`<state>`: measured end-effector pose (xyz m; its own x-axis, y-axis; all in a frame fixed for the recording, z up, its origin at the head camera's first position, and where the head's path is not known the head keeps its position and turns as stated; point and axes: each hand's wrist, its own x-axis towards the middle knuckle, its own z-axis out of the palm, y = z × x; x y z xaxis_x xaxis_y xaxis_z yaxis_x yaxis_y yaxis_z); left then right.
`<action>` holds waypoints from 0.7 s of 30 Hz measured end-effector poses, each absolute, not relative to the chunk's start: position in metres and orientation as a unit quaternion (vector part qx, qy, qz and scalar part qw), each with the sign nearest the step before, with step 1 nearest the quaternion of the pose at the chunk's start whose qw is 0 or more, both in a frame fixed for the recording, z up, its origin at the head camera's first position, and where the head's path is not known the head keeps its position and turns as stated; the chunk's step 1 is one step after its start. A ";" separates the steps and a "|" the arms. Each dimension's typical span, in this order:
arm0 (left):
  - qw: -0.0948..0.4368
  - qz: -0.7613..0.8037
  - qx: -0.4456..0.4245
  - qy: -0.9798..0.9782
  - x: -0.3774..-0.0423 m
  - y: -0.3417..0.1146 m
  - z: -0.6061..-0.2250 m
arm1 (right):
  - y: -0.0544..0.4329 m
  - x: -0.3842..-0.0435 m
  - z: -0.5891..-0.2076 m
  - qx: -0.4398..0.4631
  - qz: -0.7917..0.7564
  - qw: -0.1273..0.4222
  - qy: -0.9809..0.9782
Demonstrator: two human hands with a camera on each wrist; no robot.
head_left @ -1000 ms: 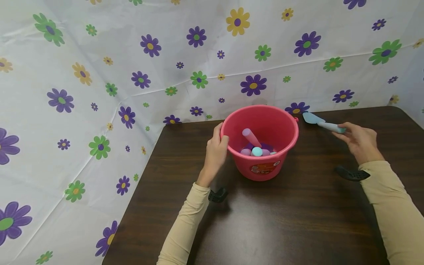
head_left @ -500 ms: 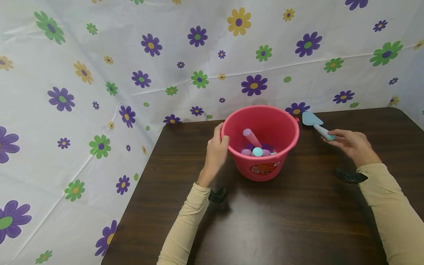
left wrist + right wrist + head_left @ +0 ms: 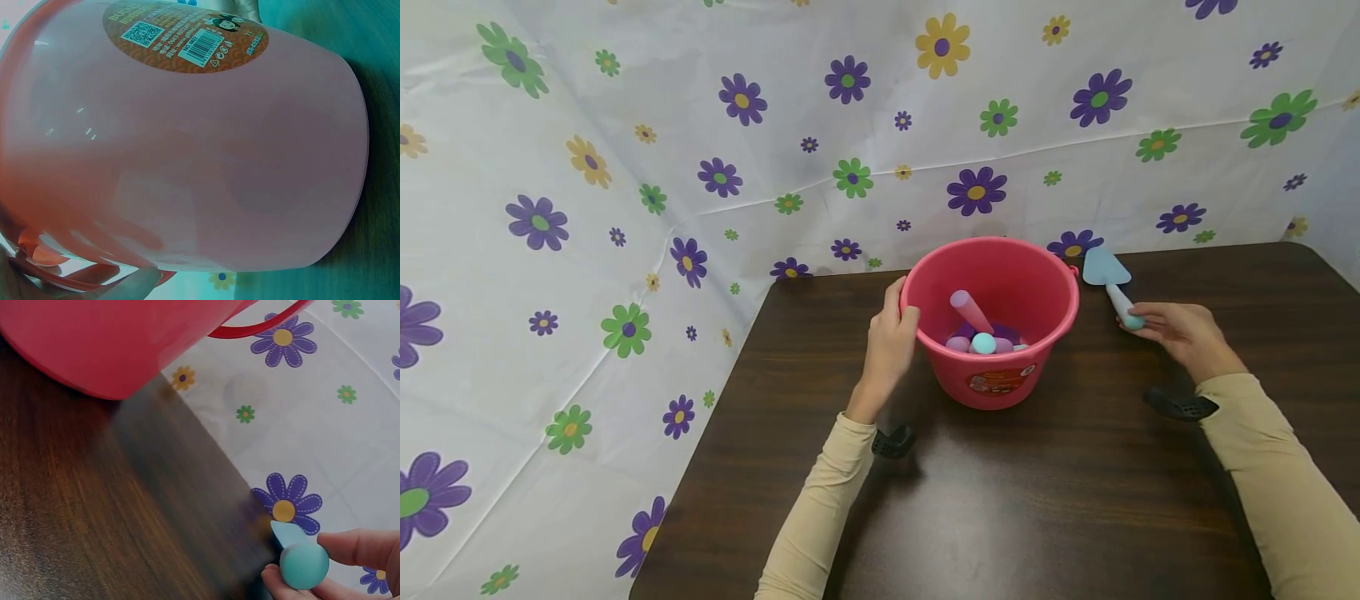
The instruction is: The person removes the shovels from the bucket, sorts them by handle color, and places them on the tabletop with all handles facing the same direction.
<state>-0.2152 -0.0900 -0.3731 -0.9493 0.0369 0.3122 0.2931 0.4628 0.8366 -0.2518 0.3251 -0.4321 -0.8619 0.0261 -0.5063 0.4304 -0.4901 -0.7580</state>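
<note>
A pink bucket (image 3: pixel 988 379) stands upright at the middle of the table. My left hand (image 3: pixel 889 358) grips its rim on the left side; in the left wrist view the bucket wall (image 3: pixel 187 156) fills most of the picture. Inside the bucket lie a lilac rod-like handle (image 3: pixel 972 312), a mint-tipped piece (image 3: pixel 982 343) and several purple parts, partly hidden. To the right, my right hand (image 3: pixel 1187 335) pinches the handle end of a light-blue toy shovel (image 3: pixel 1106 267). The shovel's blade points toward the back of the table. Seen end-on in the right wrist view is its round mint handle tip (image 3: pixel 304 565).
The dark wooden table (image 3: pixel 1037 508) reaches back to a white flowered cloth (image 3: pixel 790 100) hung behind and at the left. A red bucket handle (image 3: pixel 240 331) shows beside the bucket in the right wrist view. Black wrist straps (image 3: pixel 1182 406) sit on both sleeves.
My right hand has moved left and slightly nearer, swinging the shovel's handle end toward me, so the shovel now points more straight back. The left hand and bucket have stayed put.
</note>
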 end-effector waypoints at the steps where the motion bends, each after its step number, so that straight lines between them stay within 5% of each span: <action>1: 0.125 -0.510 -0.097 -0.846 -0.215 -0.090 -0.373 | 0.324 -0.252 -0.433 0.233 -0.827 0.115 0.498; 21: 0.123 -0.509 -0.099 -0.846 -0.215 -0.091 -0.374 | 0.313 -0.252 -0.442 0.213 -0.700 0.069 0.678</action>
<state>-0.2154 -0.0905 -0.3736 -0.9501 0.0426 0.3090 0.2928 0.4630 0.8366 -0.2524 0.3131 -0.4419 -0.8995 0.1930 -0.3921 0.3855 -0.0720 -0.9199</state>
